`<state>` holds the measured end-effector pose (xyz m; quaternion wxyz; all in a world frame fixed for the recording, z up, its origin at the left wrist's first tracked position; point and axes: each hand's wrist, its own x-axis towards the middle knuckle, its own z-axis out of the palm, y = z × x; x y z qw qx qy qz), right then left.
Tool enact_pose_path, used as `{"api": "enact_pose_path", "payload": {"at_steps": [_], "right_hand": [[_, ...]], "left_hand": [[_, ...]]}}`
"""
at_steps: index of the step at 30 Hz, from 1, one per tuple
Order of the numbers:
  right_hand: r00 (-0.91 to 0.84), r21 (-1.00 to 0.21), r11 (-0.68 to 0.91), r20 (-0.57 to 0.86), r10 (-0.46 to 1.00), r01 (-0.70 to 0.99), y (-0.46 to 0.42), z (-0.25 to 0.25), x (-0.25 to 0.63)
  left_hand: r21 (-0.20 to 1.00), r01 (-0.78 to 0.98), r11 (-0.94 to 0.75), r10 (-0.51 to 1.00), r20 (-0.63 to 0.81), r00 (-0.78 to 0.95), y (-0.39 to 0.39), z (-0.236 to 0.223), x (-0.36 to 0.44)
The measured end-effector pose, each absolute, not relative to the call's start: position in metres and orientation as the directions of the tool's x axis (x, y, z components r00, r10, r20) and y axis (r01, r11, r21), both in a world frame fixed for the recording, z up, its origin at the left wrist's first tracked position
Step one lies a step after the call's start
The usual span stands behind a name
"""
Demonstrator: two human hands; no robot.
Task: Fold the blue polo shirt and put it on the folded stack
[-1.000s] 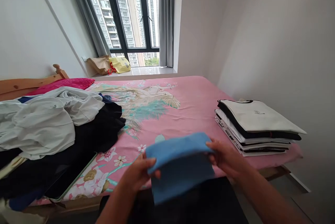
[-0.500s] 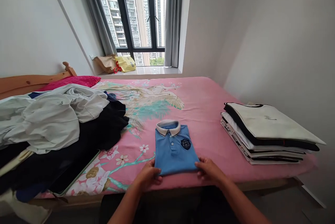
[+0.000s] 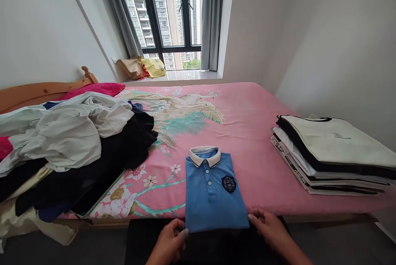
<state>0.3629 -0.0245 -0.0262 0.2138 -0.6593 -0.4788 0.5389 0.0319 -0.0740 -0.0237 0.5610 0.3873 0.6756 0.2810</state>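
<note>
A folded blue polo shirt with a white collar and a dark chest badge lies face up at the front of the bed. Its lower part reaches over the bed's front edge towards me. My left hand is closed at the shirt's lower left corner, thumb against the cloth. At the lower right corner, my right hand pinches the edge between thumb and fingers. The fingertips beneath the cloth are hidden.
A loose heap of white and black clothes lies on the left, with a dark flat device beside it. Several folded shirts form a stack on the right. Bags rest on the windowsill. The pink bedsheet covers the bed.
Both hands have drawn the folded polo shirt towards me, so its lower part now passes the bed's front edge. The camera view has shifted slightly.
</note>
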Motion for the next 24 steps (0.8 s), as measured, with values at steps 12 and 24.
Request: {"api": "enact_pose_path", "payload": {"at_steps": [12, 24], "right_hand": [[0.007, -0.915, -0.366, -0.37, 0.929, 0.172, 0.081, -0.012, 0.33], [0.009, -0.936, -0.317, -0.32, 0.948, 0.153, 0.117, -0.022, 0.329]], "left_hand": [[0.876, 0.275, 0.395, 0.915, -0.349, -0.202, 0.042, 0.017, 0.026], [0.854, 0.234, 0.465, 0.885, -0.456, -0.093, 0.071, 0.017, 0.026]]}}
